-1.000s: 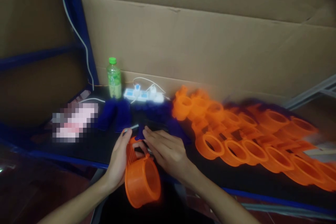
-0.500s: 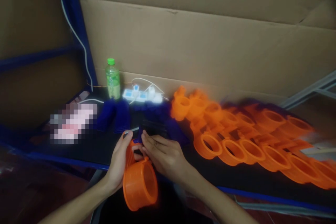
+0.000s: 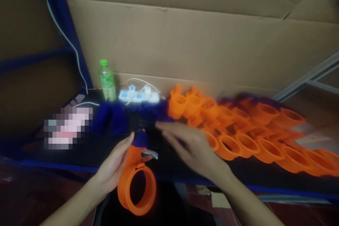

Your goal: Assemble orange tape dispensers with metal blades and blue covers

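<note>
My left hand [image 3: 116,160] is closed round the stem of an orange plastic ring-shaped part [image 3: 123,196], whose round opening hangs down toward me. A dark blue piece [image 3: 140,138] sits at the top of the stem, by my left thumb. From behind the stem a silvery strip [image 3: 150,154] sticks out at my left fingers; its kind is unclear. My right hand [image 3: 188,141] is off the part, over the dark tabletop, with fingers stretched out and somewhat blurred. I see nothing in it. Thin dark strips [image 3: 148,124] lie just left of its fingertips.
Rows of similar orange ring parts [image 3: 249,144] cover the right of the table. Dark blue pieces [image 3: 118,118] lie at the back left, near a green-capped bottle [image 3: 108,83] and a white power strip [image 3: 139,96]. Cardboard [image 3: 185,42] stands behind; a blue frame post [image 3: 66,24] rises left.
My right hand has let go of the blue piece and moved right, over the table. The orange part in my left hand has turned, its opening now facing me more. The view has shifted slightly.
</note>
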A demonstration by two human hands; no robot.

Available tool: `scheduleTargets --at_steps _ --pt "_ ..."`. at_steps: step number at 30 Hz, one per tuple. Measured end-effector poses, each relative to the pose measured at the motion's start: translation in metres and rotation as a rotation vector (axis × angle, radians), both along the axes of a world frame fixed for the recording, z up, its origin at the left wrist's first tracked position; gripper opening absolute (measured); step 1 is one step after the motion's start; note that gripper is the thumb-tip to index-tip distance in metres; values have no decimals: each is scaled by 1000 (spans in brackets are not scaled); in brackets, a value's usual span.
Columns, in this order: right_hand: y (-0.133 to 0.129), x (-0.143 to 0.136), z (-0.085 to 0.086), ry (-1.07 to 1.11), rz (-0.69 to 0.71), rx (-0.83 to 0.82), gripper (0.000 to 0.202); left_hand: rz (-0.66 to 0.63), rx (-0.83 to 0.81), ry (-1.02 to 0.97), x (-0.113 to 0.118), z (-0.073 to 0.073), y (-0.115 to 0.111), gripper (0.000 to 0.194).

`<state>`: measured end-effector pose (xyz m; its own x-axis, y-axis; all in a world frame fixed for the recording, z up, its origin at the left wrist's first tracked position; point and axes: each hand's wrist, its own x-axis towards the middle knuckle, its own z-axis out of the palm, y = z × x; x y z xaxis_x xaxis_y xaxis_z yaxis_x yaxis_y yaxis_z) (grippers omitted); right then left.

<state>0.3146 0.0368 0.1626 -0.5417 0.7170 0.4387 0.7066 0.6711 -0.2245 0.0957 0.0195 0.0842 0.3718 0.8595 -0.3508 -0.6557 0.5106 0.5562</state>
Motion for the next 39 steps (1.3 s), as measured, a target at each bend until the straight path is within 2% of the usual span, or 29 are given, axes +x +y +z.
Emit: scheduleTargets --at_steps 3,4,6,10,13,17,20,22,25,27,30,33,39 --pt "24 18 -8 -216 -502 -53 36 22 27 -21 -5 6 0 45" --pt "32 22 -14 -322 -603 -99 36 15 28 -50 -6 7 -1 46" --pt "45 26 -27 -464 -676 -184 31 -18 25 -105 -6 8 -3 50" --pt "53 28 -47 -494 -658 -240 22 -26 84 -81 -1 6 -9 47" --pt "56 33 -50 -460 -648 -217 20 1 99 -34 2 6 -9 43" --pt "62 46 -42 -376 -657 -175 20 2 83 -55 1 12 -7 49" --pt "51 43 -27 -202 -648 -130 17 46 70 -60 1 16 -8 52" --pt "31 28 -18 27 -570 -65 12 111 84 -44 3 17 -9 55" --pt "-6 -6 -12 274 -364 -51 7 216 161 -26 9 16 -10 58" --pt "-22 -27 -12 344 -180 -191 12 296 208 7 12 14 -11 56" --pt "-28 -42 -16 449 16 -369 22 385 235 89 13 10 -10 55" --pt "-22 -41 -19 480 64 -377 24 420 240 153 11 5 -7 55" --pt "-23 -38 -22 376 -15 -314 26 450 285 176 14 6 -7 53"
